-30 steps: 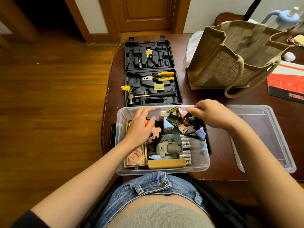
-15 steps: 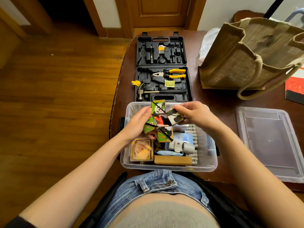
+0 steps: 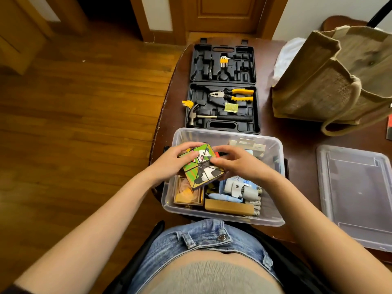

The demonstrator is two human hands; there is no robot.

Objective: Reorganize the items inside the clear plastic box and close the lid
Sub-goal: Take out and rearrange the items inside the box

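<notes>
Folded flat now where half a second ago splayed open in loose triangular flaps: the panda puzzle cube [image 3: 200, 167], pressed into one compact block showing a panda on green. Held just above the near-left part of the clear plastic box [image 3: 273, 219], tilted, not yet set down among the contents. Left hand [image 3: 169, 161] curled round the block's left edge, thumb on top; right hand [image 3: 239, 163] pinching the right edge, fingertips [image 3: 214, 160] on the printed face. Both hands clamped on the same toy, close together.

Below in the box: a framed rose keepsake [image 3: 187, 193] at the near-left corner, a wooden block [image 3: 228, 206] along the near wall, a grey cylindrical gadget [image 3: 244, 190] and a row of batteries [image 3: 256, 205] to its right. Far-right corner holding small white packaging, details unclear.

Clear lid [image 3: 358, 194] lying apart on the table [image 3: 297, 149] to the right, untouched. Open black tool case [image 3: 222, 90] beyond the box, jute bag [image 3: 339, 77] at far right.

Judged from this: collapsing the toy saves room, so placement back in the box seems next, closing later.
</notes>
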